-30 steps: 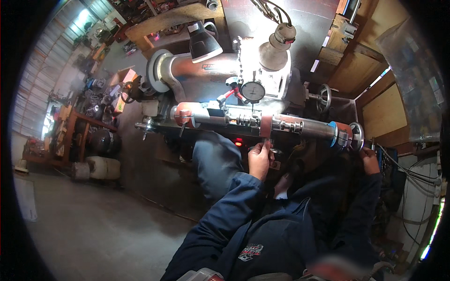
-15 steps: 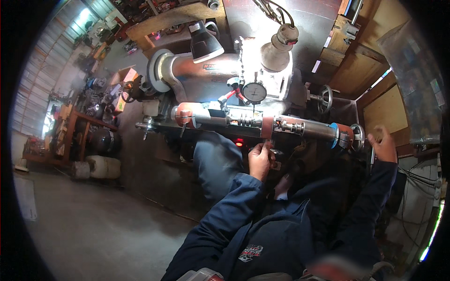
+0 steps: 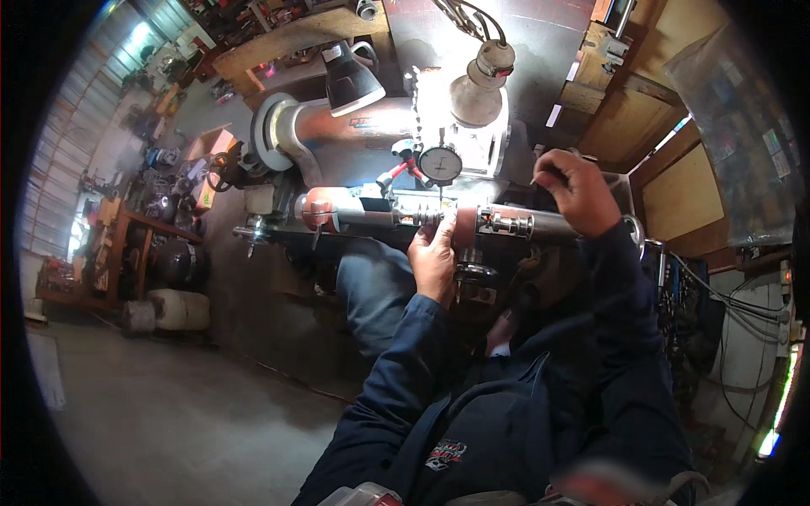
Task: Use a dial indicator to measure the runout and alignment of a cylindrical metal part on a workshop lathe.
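A metal shaft with several collars (image 3: pixel 510 224) lies across the machine, between steel cylinders. A red-brown block (image 3: pixel 465 223) sits around its middle. My left hand (image 3: pixel 434 266) reaches up to the shaft just left of this block, thumb and fingers closed on it. A round dial gauge (image 3: pixel 440 164) stands directly above, its stem pointing down at the shaft, beside a red-jointed arm (image 3: pixel 407 164). My right hand (image 3: pixel 584 196) is raised at the right, fingers curled, in front of a handwheel that it mostly hides. Something small and pale shows at its fingertips; I cannot make out what.
A black lamp (image 3: pixel 350 80) and a pale lamp (image 3: pixel 479 88) hang over the machine's large drum (image 3: pixel 329 135). A red-brown clamp (image 3: pixel 321 209) holds the shaft line's left end. At the left stand a wooden bench (image 3: pixel 118 244) and a white container (image 3: pixel 181 309).
My left hand has moved up from below the red-brown block onto the shaft. My right hand has left the far right handwheel area, moving left and up, its fingers now curled. The view has shifted slightly.
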`<state>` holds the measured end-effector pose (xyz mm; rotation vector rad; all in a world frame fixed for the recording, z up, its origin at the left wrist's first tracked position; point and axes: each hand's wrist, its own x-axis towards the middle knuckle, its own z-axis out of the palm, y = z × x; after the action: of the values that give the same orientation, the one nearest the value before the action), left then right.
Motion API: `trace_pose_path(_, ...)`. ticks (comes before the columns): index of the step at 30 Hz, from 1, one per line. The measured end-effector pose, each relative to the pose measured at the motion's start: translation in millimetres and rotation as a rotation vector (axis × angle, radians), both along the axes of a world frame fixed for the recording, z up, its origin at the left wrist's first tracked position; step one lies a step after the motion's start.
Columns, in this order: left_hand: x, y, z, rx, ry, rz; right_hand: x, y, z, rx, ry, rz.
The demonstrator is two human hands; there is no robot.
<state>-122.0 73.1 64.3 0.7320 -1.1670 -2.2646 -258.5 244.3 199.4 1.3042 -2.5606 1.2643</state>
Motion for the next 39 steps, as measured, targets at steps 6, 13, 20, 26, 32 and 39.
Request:
trace_pose_path(6, 7, -11, -3, 0.092, -0.026, -0.062, -12, -27, -44, 0.036, -0.09, 0.063)
trace_pose_path(13, 7, -24, -20, 0.075, -0.016, -0.104, -17, -46, -69, 0.03, -0.246, 0.101)
trace_pose_path(20, 17, -13, -32, -0.472, -0.102, 0.282, -18, -49, -80, -0.033, -0.301, 0.101)
trace_pose_path(26, 10, -19, 31, -1.154, -0.239, 0.342, -17, -42, -79, -0.11, -0.413, 0.022)
trace_pose_path(32, -8, -24, 31, -1.024, -0.267, 0.302, -12, -44, -74, -0.053, -0.377, 0.052)
trace_pose_path(39, -12, -21, 29, -0.966, -0.21, 0.3, -13, -43, -74, -0.017, -0.437, 0.141)
